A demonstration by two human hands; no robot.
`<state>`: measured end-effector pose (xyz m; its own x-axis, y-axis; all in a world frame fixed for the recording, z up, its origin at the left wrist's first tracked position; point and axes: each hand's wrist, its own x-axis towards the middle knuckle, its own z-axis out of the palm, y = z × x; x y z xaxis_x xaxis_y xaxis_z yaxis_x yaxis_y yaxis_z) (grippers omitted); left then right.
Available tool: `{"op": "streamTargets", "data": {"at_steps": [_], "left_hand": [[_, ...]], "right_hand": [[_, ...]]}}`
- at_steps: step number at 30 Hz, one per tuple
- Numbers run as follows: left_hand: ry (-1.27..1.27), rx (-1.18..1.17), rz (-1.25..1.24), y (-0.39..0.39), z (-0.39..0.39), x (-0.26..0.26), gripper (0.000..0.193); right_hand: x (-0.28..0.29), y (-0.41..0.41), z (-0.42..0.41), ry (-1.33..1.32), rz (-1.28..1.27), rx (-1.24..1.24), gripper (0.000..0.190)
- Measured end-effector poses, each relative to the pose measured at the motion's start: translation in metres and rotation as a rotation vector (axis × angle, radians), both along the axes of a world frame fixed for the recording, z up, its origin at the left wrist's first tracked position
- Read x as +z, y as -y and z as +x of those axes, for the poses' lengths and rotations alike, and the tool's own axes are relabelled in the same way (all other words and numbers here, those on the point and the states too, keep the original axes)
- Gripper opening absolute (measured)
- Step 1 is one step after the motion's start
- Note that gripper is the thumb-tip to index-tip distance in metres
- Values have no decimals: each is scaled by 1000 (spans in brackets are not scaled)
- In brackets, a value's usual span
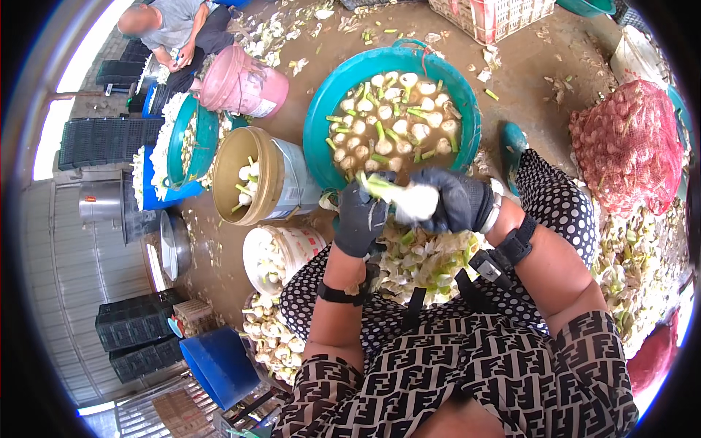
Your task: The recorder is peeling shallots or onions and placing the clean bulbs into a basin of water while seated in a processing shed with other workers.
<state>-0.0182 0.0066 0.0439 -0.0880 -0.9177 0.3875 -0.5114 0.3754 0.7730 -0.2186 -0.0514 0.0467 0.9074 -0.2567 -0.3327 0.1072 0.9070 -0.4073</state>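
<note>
A white garlic bulb (pixel 419 202) with a short green stem is held between my two gloved hands, just in front of a green plastic tub (pixel 320 117). My left hand (pixel 360 216), in a dark work glove, grips the stem side. The fingers of my right hand (pixel 459 198), gloved the same way, close around the far side of the bulb. Motion blurs the bulb, and its underside is hidden. Inside the tub, many garlic bulbs (pixel 383 147) with cut green stems sit in brownish water. Below my hands lies a heap of peeled garlic skins (pixel 432 257).
To the left stand a beige-rimmed bucket (pixel 268 180) with garlic, a white bucket (pixel 306 241) and a pink bucket (pixel 268 82). A red mesh sack (pixel 627 148) of garlic stands at right. Another person (pixel 186 33) sits at upper left. A plastic crate (pixel 493 19) stands beyond the tub.
</note>
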Motion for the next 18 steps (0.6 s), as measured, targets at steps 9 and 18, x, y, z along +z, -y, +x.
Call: {"op": "streamTargets", "data": {"at_steps": [9,18], "left_hand": [[-219,113,327,-22,4,-11,35],[-329,137,213,-22,-26,-3,24]], "right_hand": [[-14,7,12,35,89,-187,39],[-20,-6,17,-199,-669,-381,58]]}}
